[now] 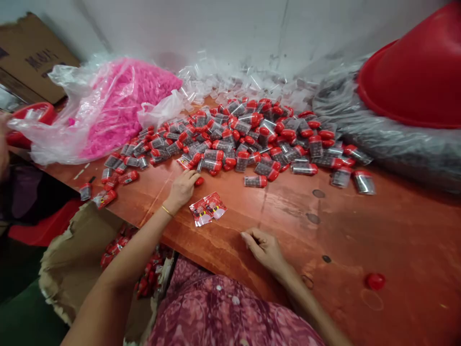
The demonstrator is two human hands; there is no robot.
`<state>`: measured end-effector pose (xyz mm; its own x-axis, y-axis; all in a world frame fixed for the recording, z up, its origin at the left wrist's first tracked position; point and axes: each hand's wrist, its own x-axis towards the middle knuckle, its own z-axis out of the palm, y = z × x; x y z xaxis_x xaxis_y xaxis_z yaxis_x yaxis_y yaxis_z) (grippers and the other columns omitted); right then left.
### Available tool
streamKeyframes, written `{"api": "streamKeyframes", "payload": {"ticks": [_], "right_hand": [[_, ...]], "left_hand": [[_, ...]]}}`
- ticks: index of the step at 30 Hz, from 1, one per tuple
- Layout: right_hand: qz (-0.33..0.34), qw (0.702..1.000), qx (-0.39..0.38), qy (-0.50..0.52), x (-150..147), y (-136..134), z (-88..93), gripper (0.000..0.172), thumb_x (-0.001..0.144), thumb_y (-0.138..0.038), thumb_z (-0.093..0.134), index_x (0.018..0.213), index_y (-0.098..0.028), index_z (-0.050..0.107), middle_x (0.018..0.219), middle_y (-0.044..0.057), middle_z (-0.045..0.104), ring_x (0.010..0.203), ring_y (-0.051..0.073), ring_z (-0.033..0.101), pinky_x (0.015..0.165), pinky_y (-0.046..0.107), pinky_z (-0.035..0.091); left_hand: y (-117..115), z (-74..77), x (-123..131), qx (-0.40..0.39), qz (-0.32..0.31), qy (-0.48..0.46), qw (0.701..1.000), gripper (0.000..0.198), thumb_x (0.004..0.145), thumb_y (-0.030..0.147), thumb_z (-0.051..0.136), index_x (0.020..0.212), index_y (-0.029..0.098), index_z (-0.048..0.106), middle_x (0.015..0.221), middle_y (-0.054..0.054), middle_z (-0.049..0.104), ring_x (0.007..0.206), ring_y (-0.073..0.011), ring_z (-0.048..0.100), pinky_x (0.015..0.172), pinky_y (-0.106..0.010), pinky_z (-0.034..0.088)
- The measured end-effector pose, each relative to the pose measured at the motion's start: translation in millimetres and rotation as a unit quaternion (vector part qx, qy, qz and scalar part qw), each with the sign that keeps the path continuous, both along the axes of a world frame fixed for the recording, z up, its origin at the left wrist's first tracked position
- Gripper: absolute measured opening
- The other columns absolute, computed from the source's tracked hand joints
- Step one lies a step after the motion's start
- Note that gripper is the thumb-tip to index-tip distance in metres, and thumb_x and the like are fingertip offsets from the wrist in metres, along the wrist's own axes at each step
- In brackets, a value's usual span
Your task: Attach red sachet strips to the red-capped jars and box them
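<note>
My left hand (182,188) rests at the front edge of a heap of small clear tubes with red caps (230,129). Its fingers are bent down and pressed together, and a rounded red cap (199,181) shows beside the fingertips. Whatever lies under the palm is hidden. Just to the right of this hand, two red printed wrappers (208,209) lie flat on the table, overlapping. Near the table's front edge my right hand (264,247) is loosely curled, thumb against the fingers, with nothing seen in it.
Pink pieces fill a clear plastic bag (118,105) at the left. Clear empty tubes (248,81) are heaped behind. A red basin (410,77) sits on a dark plastic-wrapped bag (389,149). A loose red cap (375,281) lies right; an open carton (72,259) holds red packets below.
</note>
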<state>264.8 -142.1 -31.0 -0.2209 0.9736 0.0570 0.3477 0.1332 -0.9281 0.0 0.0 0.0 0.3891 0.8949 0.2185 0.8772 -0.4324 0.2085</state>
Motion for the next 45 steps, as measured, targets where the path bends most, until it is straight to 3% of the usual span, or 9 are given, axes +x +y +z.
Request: {"api": "streamKeyframes", "payload": {"ticks": [4,9,14,17,22,25,33,40,45], "right_hand": [[-0.017,0.999,-0.036,0.02,0.6,5.9,4.1,0.037,0.088,-0.043,0.043,0.061,-0.019,0.051,0.052,-0.003,0.046,0.048,0.009,0.042,0.046,0.02,0.035],[-0.098,0.991,-0.029,0.083,-11.8,33.4,26.6,0.028,0.084,-0.041,0.051,0.102,-0.02,0.054,0.087,0.004,0.063,0.071,0.013,0.057,0.061,0.024,0.047],[-0.077,0.986,-0.023,0.147,-38.6,56.8,39.1,0.03,0.081,-0.039,0.054,0.105,-0.021,0.051,0.097,0.005,0.063,0.08,0.015,0.059,0.073,0.028,0.05],[-0.093,0.98,-0.038,0.174,-47.6,52.9,32.4,0.027,0.08,-0.041,0.055,0.098,-0.021,0.052,0.089,0.003,0.062,0.076,0.015,0.058,0.07,0.028,0.05],[-0.128,0.967,-0.096,0.2,-45.3,37.3,18.9,0.032,0.077,-0.049,0.055,0.09,-0.021,0.051,0.076,0.0,0.059,0.056,0.01,0.05,0.053,0.024,0.047],[-0.146,0.964,-0.115,0.19,-38.3,32.8,14.1,0.035,0.076,-0.052,0.055,0.091,-0.02,0.051,0.073,-0.001,0.058,0.051,0.009,0.047,0.05,0.023,0.045],[-0.189,0.982,-0.016,-0.005,-9.8,19.0,0.7,0.025,0.08,-0.039,0.053,0.092,-0.017,0.058,0.071,0.0,0.058,0.058,0.011,0.048,0.054,0.025,0.042],[-0.209,0.959,0.083,-0.175,-12.9,18.5,-3.6,0.025,0.084,-0.035,0.05,0.098,-0.017,0.061,0.079,0.005,0.064,0.068,0.017,0.055,0.064,0.03,0.045],[-0.23,0.937,0.124,-0.234,-14.1,22.2,-3.2,0.025,0.085,-0.032,0.05,0.102,-0.016,0.06,0.089,0.008,0.062,0.067,0.016,0.054,0.065,0.031,0.047]], "left_hand": [[-9.8,14.0,12.2,-0.048,0.054,-0.219,0.973,0.027,0.084,0.023,0.048,0.108,0.017,0.06,0.104,-0.009,0.068,0.096,-0.0202,0.063,0.086,-0.036,0.05],[-31.2,34.6,57.8,-0.212,0.017,-0.53,0.821,0.026,0.08,0.035,0.059,0.096,0.015,0.06,0.091,-0.006,0.069,0.081,-0.0155,0.064,0.079,-0.03,0.051],[-57.7,26.8,88.6,-0.34,0.026,-0.607,0.718,0.035,0.075,0.044,0.065,0.094,0.016,0.06,0.084,-0.004,0.068,0.072,-0.0126,0.062,0.068,-0.024,0.05],[-69.9,16.7,86.1,-0.332,0.019,-0.575,0.748,0.033,0.08,0.043,0.058,0.098,0.015,0.06,0.086,-0.005,0.068,0.075,-0.0137,0.063,0.069,-0.025,0.051],[-81.1,12.1,56.8,-0.177,0.045,-0.358,0.916,0.038,0.087,0.032,0.05,0.12,0.016,0.054,0.12,-0.013,0.063,0.112,-0.0222,0.058,0.096,-0.037,0.045],[-80.8,8.7,42.3,-0.108,0.047,-0.174,0.978,0.034,0.085,0.032,0.052,0.114,0.016,0.061,0.127,-0.015,0.058,0.125,-0.0294,0.048,0.104,-0.048,0.036],[-86.1,-13.0,40.2,-0.079,0.081,-0.082,0.99,0.029,0.085,0.04,0.052,0.103,0.026,0.07,0.132,-0.01,0.056,0.129,-0.0327,0.043,0.104,-0.056,0.032],[-86.1,-11.2,57.6,-0.055,0.094,-0.05,0.993,0.057,0.082,0.052,0.051,0.127,0.018,0.055,0.144,-0.02,0.039,0.135,-0.0398,0.031,0.106,-0.063,0.022],[-77.9,-15.3,59.8,-0.056,0.1,-0.053,0.992,0.033,0.088,0.038,0.047,0.112,0.026,0.067,0.136,-0.014,0.052,0.133,-0.037,0.036,0.105,-0.065,0.022]]}}
